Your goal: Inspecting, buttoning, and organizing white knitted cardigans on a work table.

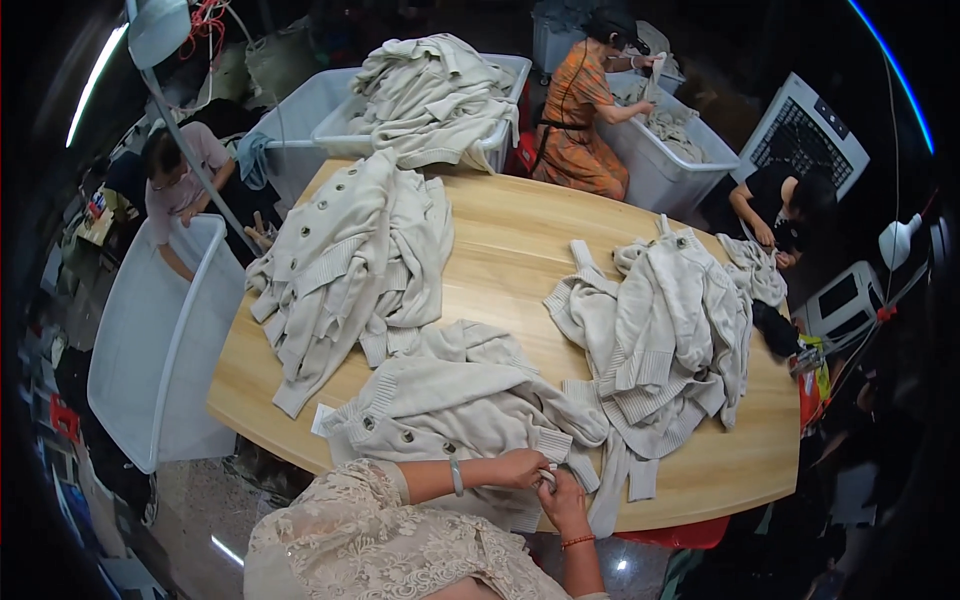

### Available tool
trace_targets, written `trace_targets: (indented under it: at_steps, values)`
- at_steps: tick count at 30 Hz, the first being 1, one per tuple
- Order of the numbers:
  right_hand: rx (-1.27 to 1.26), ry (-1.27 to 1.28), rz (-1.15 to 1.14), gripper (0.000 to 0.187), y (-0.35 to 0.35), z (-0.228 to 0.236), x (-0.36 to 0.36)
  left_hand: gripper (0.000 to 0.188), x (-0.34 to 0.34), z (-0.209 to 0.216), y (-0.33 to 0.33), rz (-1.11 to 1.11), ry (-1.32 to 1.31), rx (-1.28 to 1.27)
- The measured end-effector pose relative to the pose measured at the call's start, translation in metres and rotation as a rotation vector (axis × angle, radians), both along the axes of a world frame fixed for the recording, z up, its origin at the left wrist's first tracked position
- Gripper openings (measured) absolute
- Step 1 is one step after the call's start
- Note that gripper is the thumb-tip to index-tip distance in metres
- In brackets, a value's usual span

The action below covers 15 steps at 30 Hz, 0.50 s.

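A beige knitted cardigan (455, 405) with dark buttons lies spread at the table's near edge, in front of me. My left hand (522, 468), below a silver bracelet, is closed in a pinch on a small bit of the cardigan's knit. Close against it, my right hand (565, 497), with a red bead bracelet at the wrist, is closed on the same bit. The fingers hide most of what they grip, and I cannot tell which part of the cardigan it is. A white tag (321, 420) sticks out at the cardigan's left end.
Beige cardigans are piled on the wooden table (500, 270) at left (340, 240) and right (675, 310). A white bin (505, 140) heaped with knitwear stands behind it. One person (190, 170) leans over a white tub (150, 350); others (580, 120) (785, 205) handle garments.
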State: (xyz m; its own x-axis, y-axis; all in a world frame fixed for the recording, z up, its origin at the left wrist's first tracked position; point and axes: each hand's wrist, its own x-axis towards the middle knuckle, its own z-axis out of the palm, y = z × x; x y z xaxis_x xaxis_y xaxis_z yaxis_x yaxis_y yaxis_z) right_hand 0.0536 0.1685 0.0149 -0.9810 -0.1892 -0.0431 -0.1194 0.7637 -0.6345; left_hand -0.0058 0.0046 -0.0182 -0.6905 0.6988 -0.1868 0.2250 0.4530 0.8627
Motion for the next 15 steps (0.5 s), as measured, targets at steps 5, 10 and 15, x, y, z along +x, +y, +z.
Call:
trace_targets:
  at_steps: [5, 10, 15]
  values:
    - [-0.057, -0.237, 0.055, 0.026, 0.005, 0.008, -0.001, 0.022, 0.010, 0.002, -0.008, 0.060, -0.018, -0.050]
    - [-0.059, -0.005, 0.132, 0.025, -0.003, 0.005, 0.003, 0.021, 0.011, 0.002, -0.019, 0.098, -0.010, 0.035]
    - [-0.056, 0.054, 0.160, 0.024, -0.001, 0.000, 0.005, 0.020, 0.015, 0.002, -0.027, 0.113, 0.030, 0.059]
